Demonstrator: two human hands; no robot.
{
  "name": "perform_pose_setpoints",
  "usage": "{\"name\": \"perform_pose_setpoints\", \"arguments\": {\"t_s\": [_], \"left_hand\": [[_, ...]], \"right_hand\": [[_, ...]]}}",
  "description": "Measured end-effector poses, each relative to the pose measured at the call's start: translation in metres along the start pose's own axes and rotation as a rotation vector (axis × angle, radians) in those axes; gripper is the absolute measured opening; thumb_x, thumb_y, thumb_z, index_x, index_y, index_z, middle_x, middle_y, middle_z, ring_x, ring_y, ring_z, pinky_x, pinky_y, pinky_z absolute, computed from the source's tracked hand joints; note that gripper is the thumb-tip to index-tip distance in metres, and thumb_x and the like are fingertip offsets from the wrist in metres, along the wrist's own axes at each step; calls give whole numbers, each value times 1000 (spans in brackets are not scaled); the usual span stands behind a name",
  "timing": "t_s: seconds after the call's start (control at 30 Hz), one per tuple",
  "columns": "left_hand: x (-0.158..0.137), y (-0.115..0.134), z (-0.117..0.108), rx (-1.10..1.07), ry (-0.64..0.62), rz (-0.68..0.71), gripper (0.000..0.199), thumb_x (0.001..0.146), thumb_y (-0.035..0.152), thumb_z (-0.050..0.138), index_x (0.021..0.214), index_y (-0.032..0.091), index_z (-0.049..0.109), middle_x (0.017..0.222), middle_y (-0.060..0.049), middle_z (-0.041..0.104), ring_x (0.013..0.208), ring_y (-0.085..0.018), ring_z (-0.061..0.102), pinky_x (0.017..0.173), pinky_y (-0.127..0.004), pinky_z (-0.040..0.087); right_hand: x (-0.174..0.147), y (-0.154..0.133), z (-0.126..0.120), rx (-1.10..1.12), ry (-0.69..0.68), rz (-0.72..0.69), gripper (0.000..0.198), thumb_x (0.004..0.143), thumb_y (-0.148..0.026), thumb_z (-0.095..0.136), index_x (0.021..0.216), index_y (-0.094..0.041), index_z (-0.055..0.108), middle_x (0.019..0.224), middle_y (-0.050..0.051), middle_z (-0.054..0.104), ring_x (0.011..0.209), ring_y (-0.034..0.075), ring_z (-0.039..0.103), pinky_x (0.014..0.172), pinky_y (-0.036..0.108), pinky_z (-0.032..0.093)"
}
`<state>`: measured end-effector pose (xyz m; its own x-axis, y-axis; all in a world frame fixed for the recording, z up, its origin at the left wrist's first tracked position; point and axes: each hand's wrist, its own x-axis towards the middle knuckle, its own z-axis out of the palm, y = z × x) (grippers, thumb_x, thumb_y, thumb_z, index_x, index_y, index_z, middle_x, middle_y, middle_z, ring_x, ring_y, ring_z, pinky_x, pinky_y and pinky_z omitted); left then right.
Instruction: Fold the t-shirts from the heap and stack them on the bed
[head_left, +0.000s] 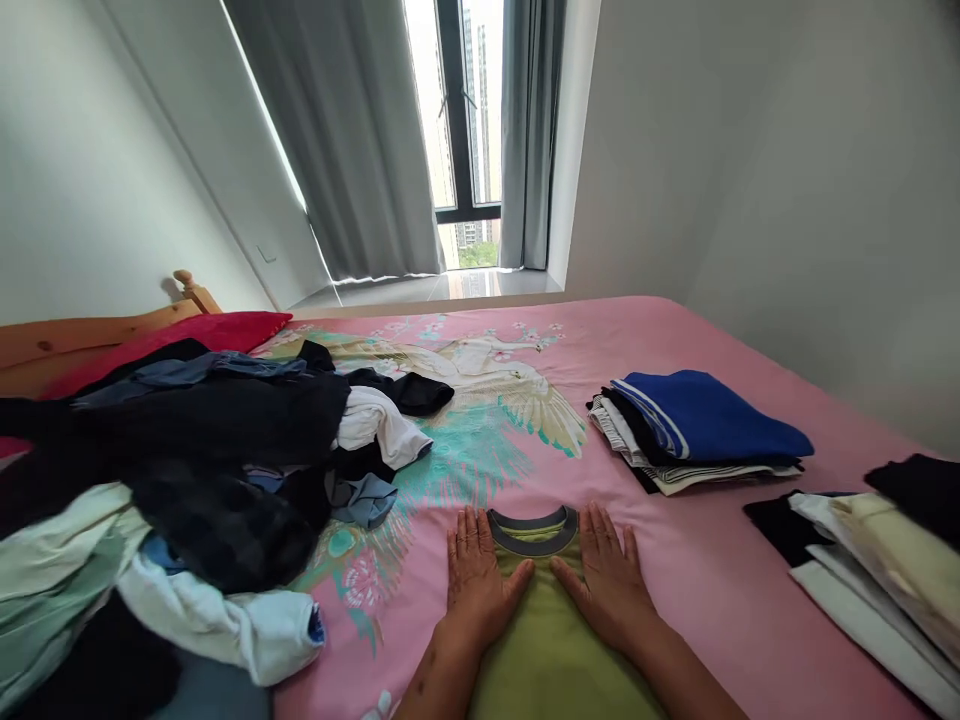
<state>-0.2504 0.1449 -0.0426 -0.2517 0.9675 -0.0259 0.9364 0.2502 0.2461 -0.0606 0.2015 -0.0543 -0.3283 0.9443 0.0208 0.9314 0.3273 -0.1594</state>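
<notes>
An olive-green T-shirt [553, 650] with a grey neckband lies on the pink bed in front of me, its collar pointing away. My left hand [480, 570] rests flat on the left shoulder of the shirt, fingers stretched forward and thumb angled toward the collar. On the opposite shoulder my right hand [606, 575] lies flat in much the same way, its thumb pointing inward. Neither hand grips anything. The lower part of the shirt runs out of view at the bottom edge.
A heap of loose clothes [225, 430] covers the left side of the bed. Folded clothes, topped by a blue garment [712, 412], sit to the right, with another folded stack [877, 560] nearer. A pink patterned bedsheet [637, 330] lies beneath; a red pillow [240, 328] touches the wooden headboard [97, 338].
</notes>
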Motion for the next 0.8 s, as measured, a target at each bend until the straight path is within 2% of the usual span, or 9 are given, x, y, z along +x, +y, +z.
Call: {"name": "perform_pose_setpoints", "arguments": {"t_s": [0.13,0.2,0.27,0.3,0.4,0.47,0.53,0.67,0.8], "left_hand": [[-6,5,-33,-34,-83,-97,86,83,59,30,142,0,12,151,-17,6,140,-27,2,114,-44,10],[-15,11,-49,-33,-51,-142,73,87,45,29,141,-2,15,151,-18,10,140,-27,7,113,-44,13],[-31,19,-57,-18,39,-69,64,87,33,29,142,1,17,151,-15,13,140,-26,9,114,-46,13],[-41,23,-57,-13,79,12,62,87,30,30,142,5,18,151,-13,13,140,-24,9,114,-46,12],[-73,29,-43,-22,101,194,62,87,36,33,143,13,22,152,-8,16,140,-24,10,115,-47,10],[-92,27,-31,-33,42,157,66,85,47,35,142,16,23,151,-8,18,140,-27,11,114,-49,10],[-104,25,-25,-36,-23,65,72,83,55,35,143,16,23,152,-10,16,140,-28,8,113,-50,9],[-103,29,-38,-43,-116,-13,74,83,52,35,143,14,18,152,-11,10,140,-26,4,113,-49,7],[-83,30,-55,-71,-120,2,67,84,44,32,143,14,21,153,-8,11,141,-24,5,112,-50,4]], "right_hand": [[2,1,-30,121,-83,108,74,89,-53,21,142,0,19,150,16,18,139,24,11,113,46,8],[-2,-3,-50,169,-58,179,69,91,-47,17,141,1,21,148,18,22,138,25,17,111,45,16],[-13,-11,-66,156,24,150,64,92,-43,18,140,-2,26,147,16,26,137,25,19,110,48,18],[-21,-17,-71,129,63,87,61,91,-40,20,140,-5,29,147,15,27,137,25,19,110,49,16],[-51,-33,-67,53,46,-105,58,88,-38,30,138,-9,35,147,14,28,137,26,19,111,50,12],[-69,-38,-55,45,-18,-113,63,86,-45,34,139,-10,34,147,15,26,137,29,19,110,53,12],[-80,-38,-45,50,-63,-56,70,84,-53,34,140,-10,32,148,16,24,137,30,18,108,56,11],[-81,-38,-47,58,-92,-12,68,86,-51,30,140,-9,30,148,15,22,138,29,16,108,59,8],[-69,-35,-58,98,-72,-123,62,90,-48,23,141,-13,30,149,11,23,138,25,16,110,56,5]]}}
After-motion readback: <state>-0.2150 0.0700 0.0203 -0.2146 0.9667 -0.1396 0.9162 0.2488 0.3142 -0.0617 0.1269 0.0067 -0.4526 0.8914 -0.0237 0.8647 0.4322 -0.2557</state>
